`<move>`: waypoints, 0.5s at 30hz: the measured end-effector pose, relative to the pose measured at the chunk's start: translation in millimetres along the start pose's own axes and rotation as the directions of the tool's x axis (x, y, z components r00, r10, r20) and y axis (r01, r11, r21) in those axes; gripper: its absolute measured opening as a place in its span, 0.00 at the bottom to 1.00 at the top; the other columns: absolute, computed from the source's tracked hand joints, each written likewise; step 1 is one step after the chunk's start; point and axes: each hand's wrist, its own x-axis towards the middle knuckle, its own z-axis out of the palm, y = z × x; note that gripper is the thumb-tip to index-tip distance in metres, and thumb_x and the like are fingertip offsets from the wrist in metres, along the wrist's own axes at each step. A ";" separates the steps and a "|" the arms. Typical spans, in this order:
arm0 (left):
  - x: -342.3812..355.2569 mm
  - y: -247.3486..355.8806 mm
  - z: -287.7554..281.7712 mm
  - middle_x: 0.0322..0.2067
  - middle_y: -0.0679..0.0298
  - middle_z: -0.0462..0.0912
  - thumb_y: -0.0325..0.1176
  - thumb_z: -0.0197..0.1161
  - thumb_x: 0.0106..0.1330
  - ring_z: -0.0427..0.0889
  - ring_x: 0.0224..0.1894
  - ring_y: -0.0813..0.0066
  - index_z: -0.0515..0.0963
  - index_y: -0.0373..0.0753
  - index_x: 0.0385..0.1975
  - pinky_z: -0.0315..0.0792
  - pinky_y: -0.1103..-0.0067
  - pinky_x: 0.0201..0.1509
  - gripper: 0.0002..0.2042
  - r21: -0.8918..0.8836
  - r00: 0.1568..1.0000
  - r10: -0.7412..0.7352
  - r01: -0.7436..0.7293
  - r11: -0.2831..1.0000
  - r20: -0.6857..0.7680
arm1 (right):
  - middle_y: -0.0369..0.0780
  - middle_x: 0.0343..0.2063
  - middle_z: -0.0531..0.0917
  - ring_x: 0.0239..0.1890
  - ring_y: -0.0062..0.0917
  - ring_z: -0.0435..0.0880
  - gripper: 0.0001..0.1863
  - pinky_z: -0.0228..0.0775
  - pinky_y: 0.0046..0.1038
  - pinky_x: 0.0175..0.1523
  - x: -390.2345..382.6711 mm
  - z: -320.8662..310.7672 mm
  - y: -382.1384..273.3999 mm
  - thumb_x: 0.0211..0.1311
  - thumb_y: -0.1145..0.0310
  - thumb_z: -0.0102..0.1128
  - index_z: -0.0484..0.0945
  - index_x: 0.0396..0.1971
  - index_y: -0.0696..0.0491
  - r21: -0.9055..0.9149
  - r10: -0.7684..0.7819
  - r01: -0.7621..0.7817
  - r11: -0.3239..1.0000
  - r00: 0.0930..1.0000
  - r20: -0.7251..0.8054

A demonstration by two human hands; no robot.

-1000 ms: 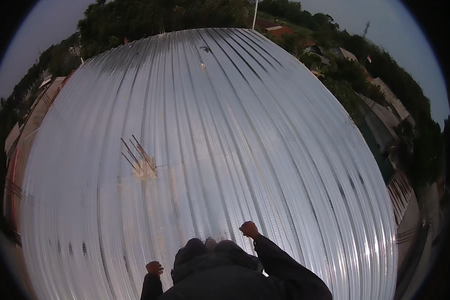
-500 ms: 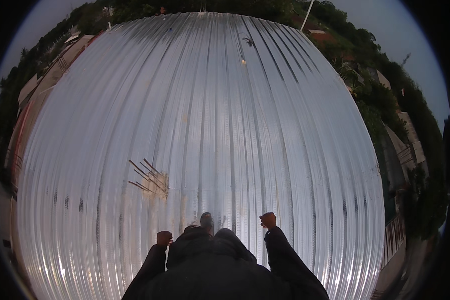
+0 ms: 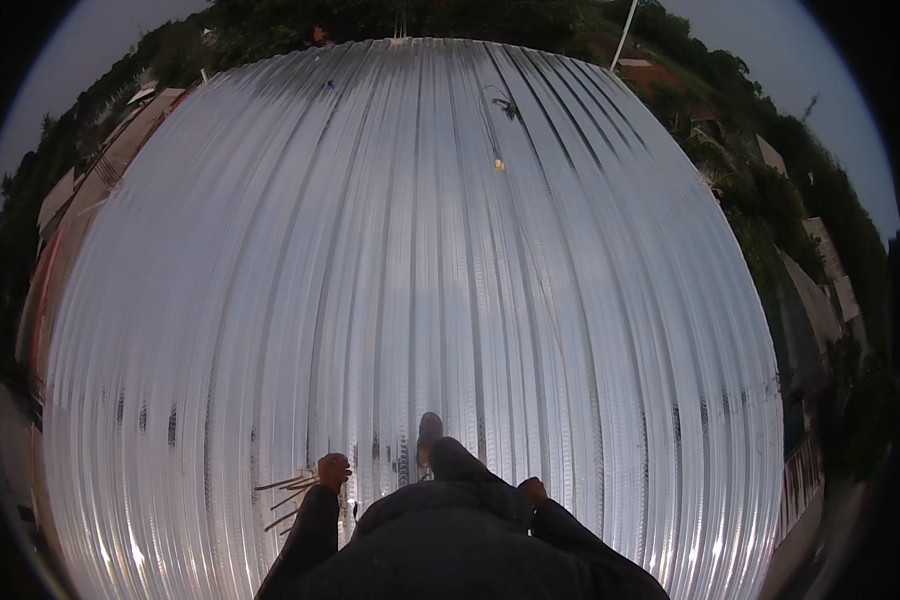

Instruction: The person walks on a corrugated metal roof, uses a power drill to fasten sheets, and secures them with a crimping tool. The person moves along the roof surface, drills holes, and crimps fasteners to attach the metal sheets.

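Note:
My left hand [image 3: 332, 470] hangs beside my dark-clothed body with its fingers curled and nothing visible in them. Just behind and left of it, in the picture, several rusty rods [image 3: 282, 485] stick up from a pale patch on the ribbed silver metal roof [image 3: 410, 280]. At my right side, my right hand [image 3: 532, 490] is only partly visible above the dark sleeve; its fingers are hidden. A booted foot [image 3: 429, 432] is set out ahead of me on the ribs.
A cord with a small yellowish piece [image 3: 499, 164] and a dark tangle [image 3: 506, 108] lies farther up the roof. A white pole [image 3: 624, 35] rises beyond the far edge. Trees [image 3: 740, 90] and lower rooftops [image 3: 120, 150] surround the curved-looking edges.
I have moved forward: the rods have slid down the picture to beside my left hand. A boot has come forward, and my right hand has lowered toward my body.

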 end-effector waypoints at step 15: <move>279.8 231.4 79.0 0.19 0.65 0.79 0.39 0.58 0.66 0.80 0.21 0.67 0.79 0.41 0.26 0.72 0.66 0.25 0.11 0.886 0.950 -0.002 -0.290 0.363 0.312 | 0.42 0.21 0.84 0.20 0.25 0.86 0.11 0.77 0.27 0.25 577.0 -516.0 -258.2 0.61 0.67 0.66 0.84 0.31 0.61 0.560 -0.076 0.246 0.791 0.948 -0.309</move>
